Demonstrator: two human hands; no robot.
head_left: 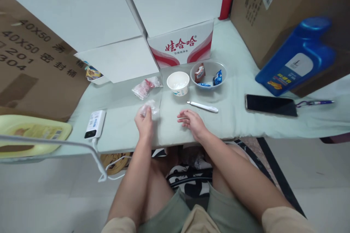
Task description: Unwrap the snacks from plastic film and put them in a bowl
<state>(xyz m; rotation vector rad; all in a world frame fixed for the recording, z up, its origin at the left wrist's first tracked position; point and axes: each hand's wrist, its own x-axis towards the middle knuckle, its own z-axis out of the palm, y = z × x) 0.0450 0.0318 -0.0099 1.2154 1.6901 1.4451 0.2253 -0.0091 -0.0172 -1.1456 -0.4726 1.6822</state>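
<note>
My left hand (144, 121) pinches a small crumpled piece of clear plastic (152, 106) above the table. My right hand (192, 123) is empty, its fingers spread and slightly curled, just below a white pen-like tool (202, 106). Beyond the hands stands a white paper cup (178, 84) with a blue print near its base; something pale and clear seems to be inside. To its right is a translucent bowl (209, 86) with a brown packet (200, 72) and blue packets (217, 78) in it. Left of the cup lies a clear plastic bag (146, 87) with pink contents and a red tie.
A white power bank (95, 123) with a cable and a yellow bottle (58, 131) lie at the left. At the right are a phone (270, 105), a pen (317, 102) and a blue bottle (295, 60). Cardboard boxes (182, 45) line the back of the cloth-covered table (226, 127).
</note>
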